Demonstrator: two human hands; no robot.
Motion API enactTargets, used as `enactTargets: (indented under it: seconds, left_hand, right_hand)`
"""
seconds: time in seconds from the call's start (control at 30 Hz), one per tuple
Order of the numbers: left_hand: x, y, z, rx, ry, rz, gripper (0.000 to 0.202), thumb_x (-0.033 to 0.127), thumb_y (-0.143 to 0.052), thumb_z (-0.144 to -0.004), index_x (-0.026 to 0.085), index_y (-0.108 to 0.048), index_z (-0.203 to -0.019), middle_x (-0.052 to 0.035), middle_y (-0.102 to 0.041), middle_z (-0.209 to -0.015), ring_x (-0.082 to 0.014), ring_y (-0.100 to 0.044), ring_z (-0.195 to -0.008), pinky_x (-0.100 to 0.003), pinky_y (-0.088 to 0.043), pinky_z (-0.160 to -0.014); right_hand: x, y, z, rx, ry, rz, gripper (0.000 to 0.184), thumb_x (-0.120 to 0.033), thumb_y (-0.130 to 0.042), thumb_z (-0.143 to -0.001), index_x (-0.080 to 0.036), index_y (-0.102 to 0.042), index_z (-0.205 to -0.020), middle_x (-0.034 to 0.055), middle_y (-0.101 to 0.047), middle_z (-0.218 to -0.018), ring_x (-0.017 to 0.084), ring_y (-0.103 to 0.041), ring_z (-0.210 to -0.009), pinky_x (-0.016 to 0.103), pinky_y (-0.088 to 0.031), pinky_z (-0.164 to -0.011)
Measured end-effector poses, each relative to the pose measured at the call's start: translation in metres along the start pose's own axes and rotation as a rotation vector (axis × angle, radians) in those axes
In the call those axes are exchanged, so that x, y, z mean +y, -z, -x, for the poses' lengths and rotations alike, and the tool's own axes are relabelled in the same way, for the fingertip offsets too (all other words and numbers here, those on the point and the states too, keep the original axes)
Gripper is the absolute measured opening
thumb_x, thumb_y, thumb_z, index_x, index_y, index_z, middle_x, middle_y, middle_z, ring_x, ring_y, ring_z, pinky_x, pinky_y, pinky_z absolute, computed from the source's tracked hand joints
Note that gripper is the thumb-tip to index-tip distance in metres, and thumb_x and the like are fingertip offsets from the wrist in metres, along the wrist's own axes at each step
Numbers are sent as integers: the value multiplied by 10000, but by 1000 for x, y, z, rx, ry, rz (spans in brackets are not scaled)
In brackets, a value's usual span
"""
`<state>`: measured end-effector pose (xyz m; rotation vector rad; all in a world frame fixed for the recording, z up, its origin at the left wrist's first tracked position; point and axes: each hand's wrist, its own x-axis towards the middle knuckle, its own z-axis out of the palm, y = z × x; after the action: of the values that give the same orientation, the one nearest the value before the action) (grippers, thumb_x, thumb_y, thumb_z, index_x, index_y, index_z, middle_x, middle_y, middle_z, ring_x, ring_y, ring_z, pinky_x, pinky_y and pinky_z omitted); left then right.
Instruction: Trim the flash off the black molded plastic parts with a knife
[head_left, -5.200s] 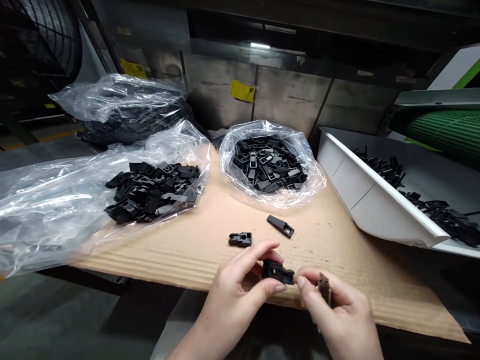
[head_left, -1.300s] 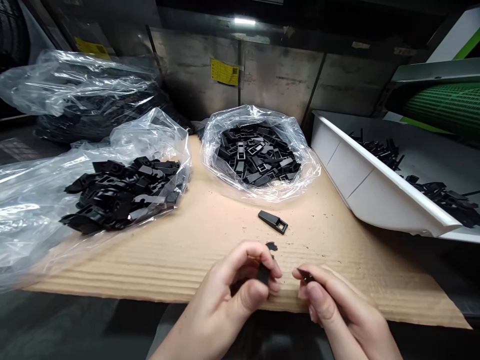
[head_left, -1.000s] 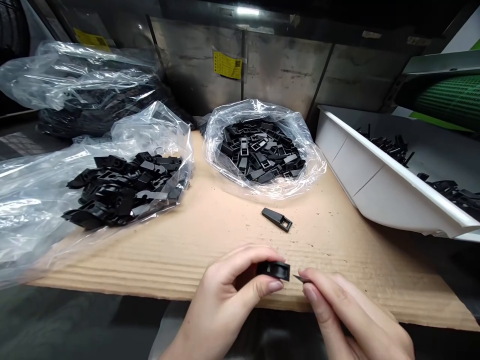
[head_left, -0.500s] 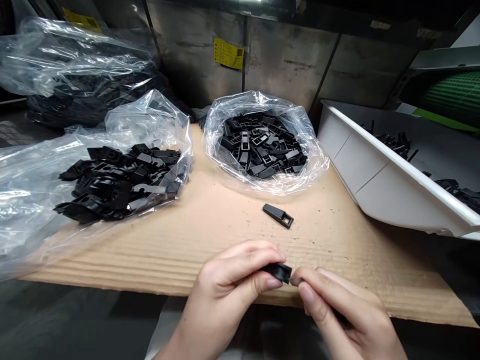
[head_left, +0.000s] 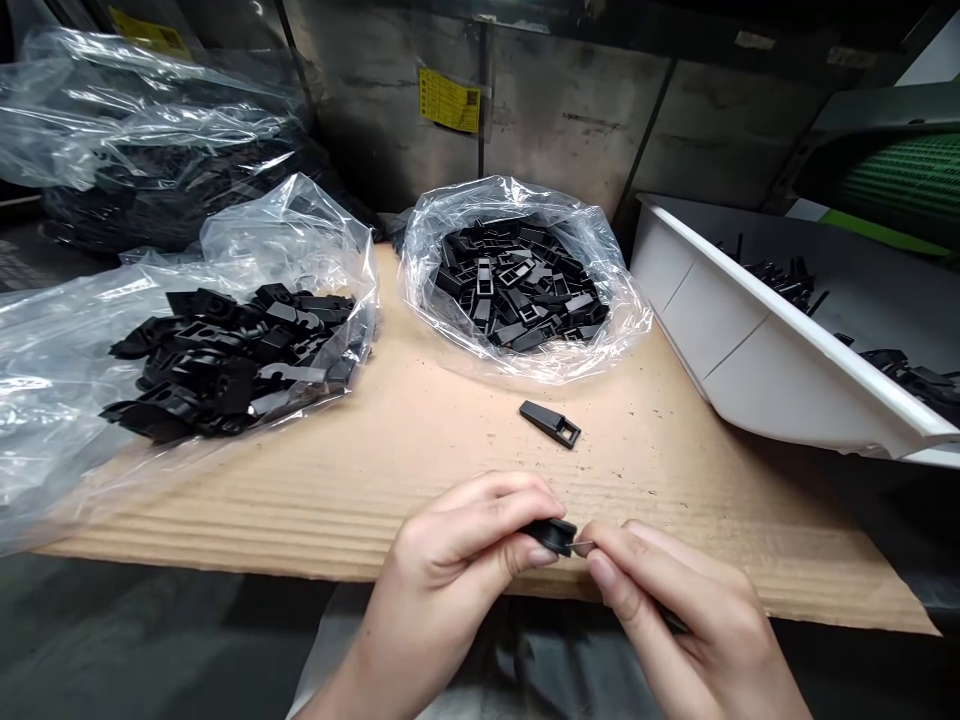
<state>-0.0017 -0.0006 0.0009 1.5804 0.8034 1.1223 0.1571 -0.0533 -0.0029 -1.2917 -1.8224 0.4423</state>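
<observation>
My left hand pinches a small black plastic part between thumb and fingers, just above the near edge of the cardboard sheet. My right hand is closed in a pinch on a thin metal pin whose tip meets the end of that part. One loose black clip lies on the cardboard a little beyond my hands.
An open clear bag of black clips sits at the back centre. A second bag of larger black parts lies at the left, a third bag behind it. A white tray holding black parts slopes at the right.
Since a second ago my right hand has brought the thin pin up against the end of the black part in my left hand. The view has tilted slightly.
</observation>
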Motion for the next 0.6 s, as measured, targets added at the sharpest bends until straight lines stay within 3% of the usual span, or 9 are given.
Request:
enactTargets:
  seconds: [0.07,0.13,0.27,0.33,0.37,0.43,0.53,0.6]
  left_hand:
    - [-1,1,1,-19,-2,4,298,-4,-604,-729,248,-720,-841,18,-678,-867,-130,-620,-844,-131,-464,-761]
    - [-1,3,1,-61,-2,16,284,13,-601,-742,249,-716,-851,11,-674,-858,-143,-619,-844,-155,-471,-759]
    - [1,5,-1,-137,1,2,256,34,-600,-749,238,-713,-854,-2,-676,-871,-163,-623,-836,-195,-478,-755]
    - [1,5,-3,-128,-14,-46,258,40,-590,-755,241,-707,-866,3,-679,-880,-162,-620,-853,-194,-471,-765]
    - [2,5,-3,-117,-16,-73,250,50,-589,-759,242,-702,-871,8,-681,-878,-159,-617,-859,-188,-467,-764]
    - [2,4,-3,-102,-7,-117,200,89,-607,-758,238,-695,-857,16,-683,-857,-150,-620,-837,-169,-467,-735]
    - [3,3,-1,-70,39,-138,138,130,-630,-752,227,-689,-829,23,-681,-823,-135,-625,-782,-145,-465,-685]
    - [3,2,0,-61,59,-112,124,137,-623,-761,219,-690,-824,20,-679,-813,-132,-626,-763,-144,-467,-677]
  right_hand:
    - [-1,4,-3,-17,-2,-15,158,-114,-462,-827,-190,-542,-714,-19,-514,-598,77,-515,-511,179,-401,-472]
    - [0,11,-9,-119,-51,-57,169,-147,-452,-842,-196,-571,-731,-27,-518,-581,77,-519,-518,172,-403,-483]
    - [2,32,-24,-561,-319,-402,251,-290,-436,-864,-181,-599,-707,-52,-463,-503,48,-428,-444,142,-365,-431]
    - [2,39,-25,-674,-432,-553,256,-334,-471,-840,-169,-616,-708,-56,-463,-493,31,-379,-414,124,-349,-407]
    - [1,40,-23,-648,-463,-583,216,-331,-506,-820,-175,-630,-736,-51,-503,-518,30,-404,-425,118,-367,-417]
    - [0,37,-14,-444,-458,-551,127,-286,-539,-805,-224,-646,-833,-41,-593,-614,40,-491,-474,115,-417,-453]
    - [-1,24,4,4,-240,-246,292,-153,-512,-818,-308,-600,-1049,-42,-644,-719,59,-558,-518,146,-467,-528]
    - [1,12,12,168,-57,0,373,-102,-497,-820,-294,-566,-1133,-22,-635,-721,79,-560,-541,179,-463,-565]
